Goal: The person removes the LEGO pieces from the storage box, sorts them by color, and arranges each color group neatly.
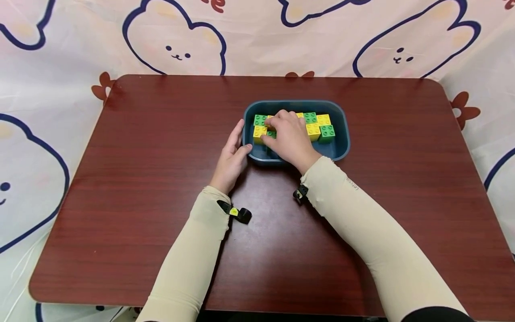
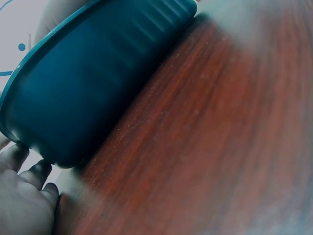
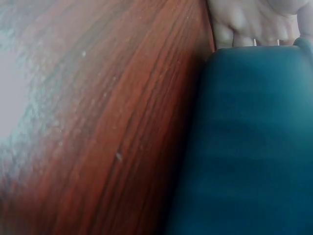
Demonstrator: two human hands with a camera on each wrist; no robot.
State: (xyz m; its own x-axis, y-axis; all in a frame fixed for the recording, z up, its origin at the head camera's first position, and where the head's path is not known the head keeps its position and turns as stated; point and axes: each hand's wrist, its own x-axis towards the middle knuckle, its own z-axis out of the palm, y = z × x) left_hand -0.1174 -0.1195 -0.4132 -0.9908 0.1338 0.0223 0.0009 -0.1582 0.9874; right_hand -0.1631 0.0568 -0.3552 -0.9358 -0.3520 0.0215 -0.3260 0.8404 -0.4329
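Note:
In the head view a dark blue-green plastic tray (image 1: 295, 103) holds yellow and green toy building bricks (image 1: 313, 130) set in rows. My left hand (image 1: 230, 162) holds the tray's left end, its fingers along the outer wall and its thumb at the front corner rim. The left wrist view shows its fingertips (image 2: 40, 169) against the tray's end. My right hand (image 1: 290, 136) reaches down into the tray, its thumb and index finger bent round a green brick (image 1: 271, 133) near the left end. Its other fingers cover some bricks behind.
The tray stands on a dark red-brown wooden table (image 1: 161, 170), toward the back edge. A pale cloth (image 1: 249, 40) printed with blue-outlined animals hangs behind and beside the table. Wrist cameras (image 1: 243, 215) are strapped over both sleeves (image 1: 374, 228).

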